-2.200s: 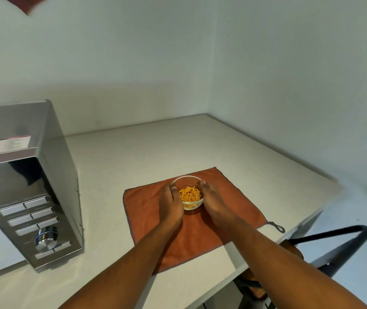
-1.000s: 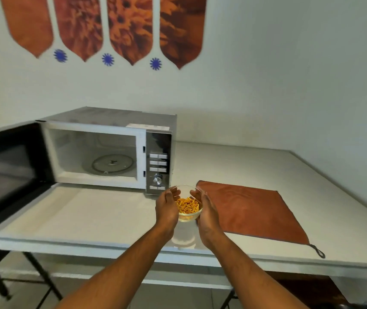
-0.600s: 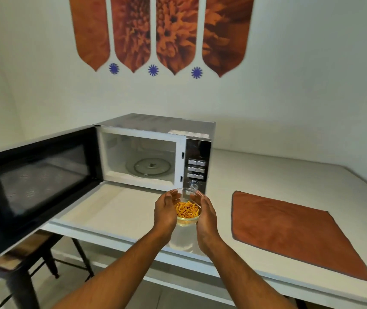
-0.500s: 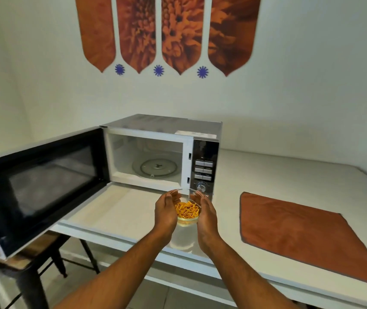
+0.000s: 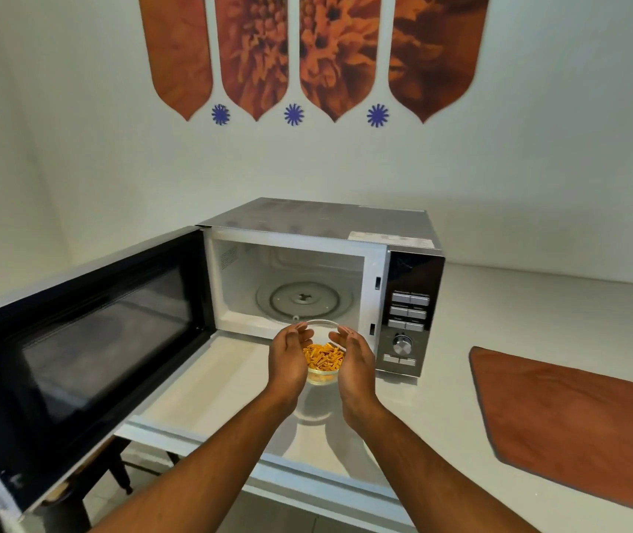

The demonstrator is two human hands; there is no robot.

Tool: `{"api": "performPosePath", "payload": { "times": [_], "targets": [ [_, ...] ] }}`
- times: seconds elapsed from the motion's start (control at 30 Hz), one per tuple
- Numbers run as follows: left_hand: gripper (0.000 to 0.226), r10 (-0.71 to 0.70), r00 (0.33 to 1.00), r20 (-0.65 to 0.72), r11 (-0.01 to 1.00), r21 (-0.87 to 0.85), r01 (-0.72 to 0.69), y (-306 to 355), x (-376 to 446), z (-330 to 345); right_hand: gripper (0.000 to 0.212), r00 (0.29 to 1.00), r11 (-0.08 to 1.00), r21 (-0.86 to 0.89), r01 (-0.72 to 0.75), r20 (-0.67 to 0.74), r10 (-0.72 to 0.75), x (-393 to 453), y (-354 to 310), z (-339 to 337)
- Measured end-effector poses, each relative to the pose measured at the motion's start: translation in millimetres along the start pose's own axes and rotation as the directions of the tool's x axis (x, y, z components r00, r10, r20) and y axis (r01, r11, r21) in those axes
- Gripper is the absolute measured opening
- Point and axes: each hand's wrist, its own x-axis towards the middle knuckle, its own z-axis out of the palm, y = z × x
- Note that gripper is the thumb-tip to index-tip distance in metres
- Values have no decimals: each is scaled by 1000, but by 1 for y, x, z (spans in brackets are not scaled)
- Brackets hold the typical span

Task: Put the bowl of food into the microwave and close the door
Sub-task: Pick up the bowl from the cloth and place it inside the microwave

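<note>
Both hands—left (image 5: 288, 359), right (image 5: 355, 363)—cup the bowl (image 5: 322, 361) in one grip, the microwave (image 5: 307, 278) cavity lying straight ahead, slightly left—door (image 5: 84, 340) open.

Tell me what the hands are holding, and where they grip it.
Left hand and right hand cup the glass bowl by its opposite sides.

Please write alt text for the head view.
Both hands, left hand and right hand, hold a glass bowl of orange food before an open microwave, door swung left; a cloth lies right.
</note>
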Motion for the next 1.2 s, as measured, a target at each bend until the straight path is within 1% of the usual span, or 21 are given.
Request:
{"api": "performPosePath", "payload": {
  "times": [0.17, 0.33, 0.43, 0.53, 0.6, 0.7, 0.77, 0.83, 0.97, 1.07, 1.13, 1.2],
  "targets": [
    [34, 5, 1000, 26, 1000, -24, -4, 2, 53, -4, 34, 998, 998, -49, 25, -56, -28, 39, 2, 35],
    [33, 6, 997, 82, 1000, -11, -5, 4, 100, -5, 34, 993, 999, -11, 36, -116, -37, 76, 3, 62],
    [31, 17, 994, 110, 1000, 6, -18, 6, 123, -5, 35, 989, 999, -21, 39, -140, -41, 96, 2, 76],
    [37, 8, 992, 124, 1000, 1, -9, 6, 138, -7, 33, 987, 999, -25, 45, -152, -49, 112, 2, 87],
    [37, 1, 991, 131, 1000, -12, 0, 3, 149, -11, 31, 983, 999, -17, 47, -174, -49, 124, 3, 96],
    [32, 4, 996, 91, 1000, 12, -5, -5, 155, -14, 31, 972, 1000, 10, 19, -233, -16, 142, 5, 102],
    [23, -1, 1000, 29, 998, 57, 0, -11, 158, -15, 31, 963, 999, 31, -9, -269, 17, 154, 7, 107],
    [15, -13, 1000, 7, 999, 50, 12, -15, 159, -14, 31, 959, 998, 59, -14, -283, 30, 163, 9, 112],
    [30, -11, 999, 34, 999, 46, 9, -16, 169, -9, 25, 951, 997, 82, -6, -308, 31, 179, 13, 121],
    [30, -31, 998, 53, 999, 34, 29, -13, 187, -5, 23, 958, 997, 69, 17, -286, 4, 187, 15, 126],
    [33, -49, 995, 84, 999, -3, 50, -12, 199, -4, 27, 966, 999, 45, 0, -259, 11, 191, 16, 127],
    [42, -65, 992, 112, 996, -47, 70, -9, 209, -4, 32, 973, 999, 40, -5, -230, 15, 198, 17, 128]
  ]
}}
